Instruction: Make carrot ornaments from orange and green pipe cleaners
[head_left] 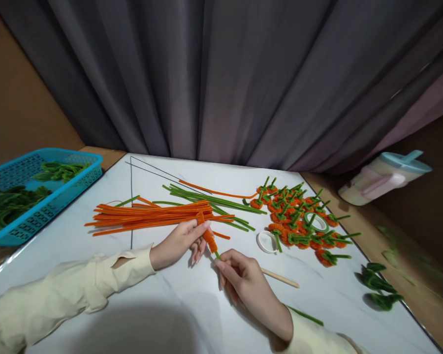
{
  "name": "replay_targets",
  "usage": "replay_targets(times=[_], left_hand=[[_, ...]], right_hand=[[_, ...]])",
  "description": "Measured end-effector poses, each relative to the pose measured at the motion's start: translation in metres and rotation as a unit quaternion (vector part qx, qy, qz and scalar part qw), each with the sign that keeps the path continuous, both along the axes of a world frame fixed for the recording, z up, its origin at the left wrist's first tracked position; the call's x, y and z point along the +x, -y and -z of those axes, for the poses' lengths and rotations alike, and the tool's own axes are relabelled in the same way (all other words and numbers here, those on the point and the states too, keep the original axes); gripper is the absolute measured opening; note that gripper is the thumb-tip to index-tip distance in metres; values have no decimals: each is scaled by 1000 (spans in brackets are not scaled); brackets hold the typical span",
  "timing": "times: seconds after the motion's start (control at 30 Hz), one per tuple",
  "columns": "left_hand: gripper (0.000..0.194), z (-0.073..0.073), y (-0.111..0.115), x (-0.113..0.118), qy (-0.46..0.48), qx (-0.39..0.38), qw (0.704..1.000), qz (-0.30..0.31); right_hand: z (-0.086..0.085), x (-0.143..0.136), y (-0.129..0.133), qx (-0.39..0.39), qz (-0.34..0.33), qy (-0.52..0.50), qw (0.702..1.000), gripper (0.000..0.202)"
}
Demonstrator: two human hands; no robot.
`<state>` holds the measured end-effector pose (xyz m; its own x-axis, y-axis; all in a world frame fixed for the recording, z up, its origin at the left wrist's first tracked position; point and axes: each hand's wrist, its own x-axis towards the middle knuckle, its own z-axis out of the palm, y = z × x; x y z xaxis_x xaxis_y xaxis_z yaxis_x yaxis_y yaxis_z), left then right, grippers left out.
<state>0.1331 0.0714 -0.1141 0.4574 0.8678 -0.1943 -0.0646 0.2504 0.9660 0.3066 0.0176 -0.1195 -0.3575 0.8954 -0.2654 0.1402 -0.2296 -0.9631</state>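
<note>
My left hand [186,241] pinches an orange pipe-cleaner piece [209,241], which looks tightly coiled along its lower part. A short green pipe-cleaner end [217,255] sticks out at its bottom, and the closed fingertips of my right hand [243,273] grip it. Just behind my left hand lies a bundle of orange pipe cleaners [147,215]. Green pipe cleaners [221,200] are spread beyond and partly beneath that bundle. A thin wooden stick [282,279] pokes out from behind my right hand, its near end hidden.
Several orange pieces with green stems [291,216] cluster at the right, with a green tape roll [316,222] among them and a white tape roll [267,242] beside them. A blue basket [92,169] stands left, a lidded cup [384,179] right. Dark green leaf pieces [378,282] lie near the edge.
</note>
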Motion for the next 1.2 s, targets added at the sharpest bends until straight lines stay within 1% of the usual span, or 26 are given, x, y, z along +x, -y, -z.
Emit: replay_targets(times=[0.1,0.33,0.43,0.53,0.63,0.7,0.8,0.93,1.1,1.17,1.2], left_hand=[[41,0,6,4,-18,0,1000,-3],[41,1,18,12,-29,-13,999,-21],[39,-2,15,11,-27,-12,998,-47],[38,-6,10,8,17,-12,995,-93],[35,-6,6,5,39,-28,993,-109],[35,-4,6,5,24,-29,993,-108],[37,1,7,6,-10,-10,993,-113],[38,4,7,5,-34,0,994,-104],[39,0,7,4,21,-24,992,-120],[40,-3,6,1,41,-32,991,-126],[42,-5,4,-1,59,-39,991,-118]], right_hand=[[0,0,0,3,1,2,1000,33],[-2,-2,0,4,2,-2,1000,34],[-2,-2,0,4,9,-3,1000,34],[-3,-2,0,4,7,0,1000,34],[-3,-3,0,5,9,0,1000,33],[-4,-3,0,8,15,1,1000,33],[-4,-3,0,11,18,1,1000,33],[-1,-3,0,11,20,-10,1000,31],[3,-1,-2,2,51,-18,999,32],[-1,2,-4,34,42,23,998,29],[-4,4,-6,68,30,60,995,27]])
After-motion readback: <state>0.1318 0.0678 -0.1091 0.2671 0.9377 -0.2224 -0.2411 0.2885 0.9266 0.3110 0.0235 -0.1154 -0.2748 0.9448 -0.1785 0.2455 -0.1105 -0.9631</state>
